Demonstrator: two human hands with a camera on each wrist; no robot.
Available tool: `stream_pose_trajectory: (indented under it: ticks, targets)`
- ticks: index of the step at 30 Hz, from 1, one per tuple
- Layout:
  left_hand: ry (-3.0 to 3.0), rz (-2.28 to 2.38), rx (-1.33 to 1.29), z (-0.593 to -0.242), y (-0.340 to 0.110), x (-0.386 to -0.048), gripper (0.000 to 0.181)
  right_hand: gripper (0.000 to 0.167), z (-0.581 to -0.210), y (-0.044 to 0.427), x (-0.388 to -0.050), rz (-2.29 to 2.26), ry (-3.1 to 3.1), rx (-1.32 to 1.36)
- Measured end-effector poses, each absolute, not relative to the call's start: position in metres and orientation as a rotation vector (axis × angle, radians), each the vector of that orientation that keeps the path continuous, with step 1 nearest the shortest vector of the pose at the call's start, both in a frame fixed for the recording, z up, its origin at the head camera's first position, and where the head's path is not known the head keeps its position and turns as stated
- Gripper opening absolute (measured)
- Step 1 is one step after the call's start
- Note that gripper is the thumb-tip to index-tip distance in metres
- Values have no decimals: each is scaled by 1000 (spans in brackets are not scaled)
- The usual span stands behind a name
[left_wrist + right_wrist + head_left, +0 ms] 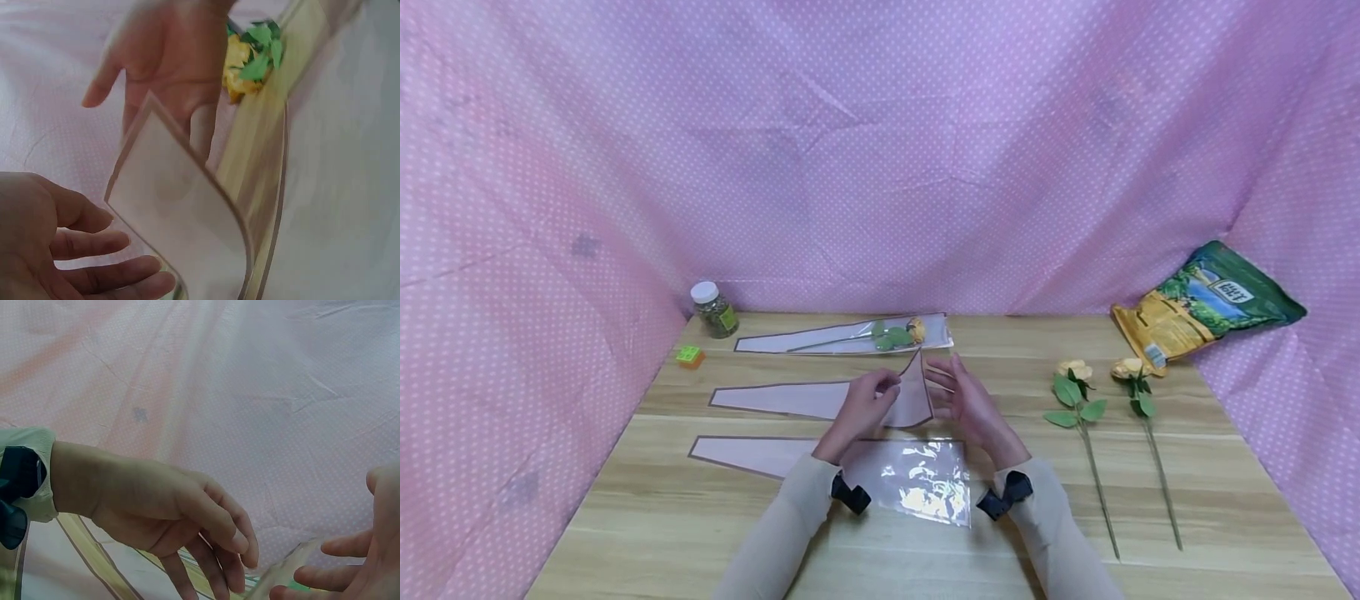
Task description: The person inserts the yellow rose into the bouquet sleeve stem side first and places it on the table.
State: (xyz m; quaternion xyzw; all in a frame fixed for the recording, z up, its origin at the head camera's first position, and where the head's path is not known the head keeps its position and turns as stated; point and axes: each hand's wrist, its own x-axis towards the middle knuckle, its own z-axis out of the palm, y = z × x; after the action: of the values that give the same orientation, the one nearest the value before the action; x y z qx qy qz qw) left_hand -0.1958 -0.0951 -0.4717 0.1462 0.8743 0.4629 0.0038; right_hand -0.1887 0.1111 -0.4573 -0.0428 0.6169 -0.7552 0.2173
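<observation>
In the head view, the wide end of a tapered flower sleeve [913,398] with a brown border curls up from the table between the hands. My left hand [867,408] is at its left side, fingers loosely bent beside the sleeve's edge; I cannot tell whether they touch it. My right hand [970,407] is held with fingers extended at the open end, partly behind the raised sleeve [178,200] in the left wrist view. Behind lies another sleeve [835,335] with a yellow rose [916,331] inside. A third sleeve [752,450] lies flat in front, partly under the forearms.
Two pale yellow roses, the nearer-left rose [1066,392] and the other rose [1138,396], lie at the right. A green and yellow bag [1210,300] leans at the back right corner. A white-lidded jar [715,312] and a small colored cube [689,357] stand at the left.
</observation>
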Motion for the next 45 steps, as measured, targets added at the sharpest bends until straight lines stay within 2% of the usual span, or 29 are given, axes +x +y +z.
stream_pose_trajectory:
  ticks: [9, 14, 19, 26, 30, 38, 45]
  targets:
    - [2511, 1627, 284, -476, -91, -195, 25, 79, -458, 107, -186, -2176, 1631, -162]
    - [2384, 1697, 174, -471, -90, -193, 31, 80, -457, 103, -184, -2187, 1632, -199]
    - [2334, 1728, 86, -463, -88, -189, 30, 79, -458, 101, -183, -2161, 1664, -244]
    - [2348, 1752, 88, -469, -89, -191, 26, 78, -460, 98, -180, -2105, 1693, -295]
    - [2351, 1751, 117, -469, -89, -190, 24, 71, -460, 97, -180, -2089, 1699, -262]
    - [2416, 1718, 83, -471, -88, -191, 15, 53, -467, 95, -183, -2067, 1847, -25]
    - [2390, 1755, 71, -478, -87, -191, 12, 46, -471, 95, -185, -2037, 1881, 71]
